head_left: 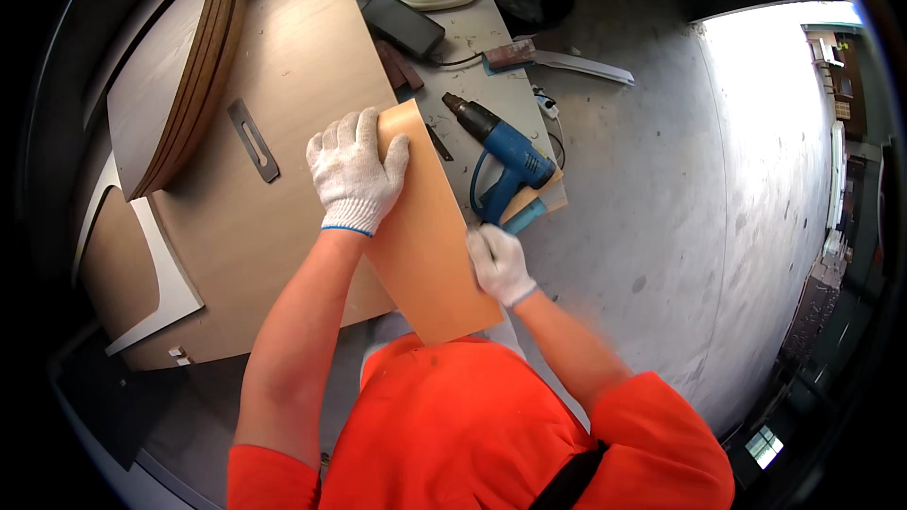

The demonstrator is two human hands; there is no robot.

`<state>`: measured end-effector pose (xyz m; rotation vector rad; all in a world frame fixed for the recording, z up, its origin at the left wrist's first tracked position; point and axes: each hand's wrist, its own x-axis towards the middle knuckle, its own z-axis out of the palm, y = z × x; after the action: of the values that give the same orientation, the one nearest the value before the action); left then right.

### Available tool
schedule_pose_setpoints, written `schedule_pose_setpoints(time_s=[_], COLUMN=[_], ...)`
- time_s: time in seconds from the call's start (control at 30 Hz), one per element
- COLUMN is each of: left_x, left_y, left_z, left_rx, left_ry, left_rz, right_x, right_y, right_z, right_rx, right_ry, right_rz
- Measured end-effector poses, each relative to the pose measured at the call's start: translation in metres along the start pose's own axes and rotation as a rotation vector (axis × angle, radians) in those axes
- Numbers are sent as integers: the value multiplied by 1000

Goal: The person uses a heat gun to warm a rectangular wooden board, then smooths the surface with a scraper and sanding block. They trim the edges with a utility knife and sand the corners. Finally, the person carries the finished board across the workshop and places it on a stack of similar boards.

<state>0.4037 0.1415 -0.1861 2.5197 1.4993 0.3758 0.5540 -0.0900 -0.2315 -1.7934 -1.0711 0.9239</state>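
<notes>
An orange-tan flat board (pixel 430 236) slants in front of my body, its lower end against my red shirt. My left hand (pixel 356 170), in a white knit glove, grips the board's upper left edge, with the thumb across its face. At the board's right edge is my right hand (pixel 499 263), also gloved and curled closed. Motion smears it slightly, and whatever its fingers hold is hidden. Just beyond the right hand, a blue heat gun (pixel 505 153) lies on a narrow light table (pixel 477 30), its dark nozzle pointing up and left.
Stacked curved panels (pixel 175 76) rest at the left of a large brown worktop (pixel 283 47), near a slotted metal plate (pixel 253 141). A black power adapter (pixel 404 25), a sanding block (pixel 510 55) and a white-handled tool (pixel 586 67) lie ahead. Grey concrete floor (pixel 652 179) extends right.
</notes>
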Motion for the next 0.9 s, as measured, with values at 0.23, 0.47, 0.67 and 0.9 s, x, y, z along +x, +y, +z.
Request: schedule_pose_setpoints(time_s=[0.23,0.47,0.67,0.9], left_x=[-1,-3,-1,-2], left_y=[2,-1,0,0], left_z=[4,7,10,6], left_rx=[57,75,90,109], left_ry=[39,65,69,20], left_rz=[59,21,35,-23], right_x=[129,-64,18,-88], right_y=[-52,26,-17,29], right_z=[27,-10,6,-15], right_rx=[2,-10,-15,-89], right_ry=[89,-3,87,36], right_rz=[36,-1,66,-53])
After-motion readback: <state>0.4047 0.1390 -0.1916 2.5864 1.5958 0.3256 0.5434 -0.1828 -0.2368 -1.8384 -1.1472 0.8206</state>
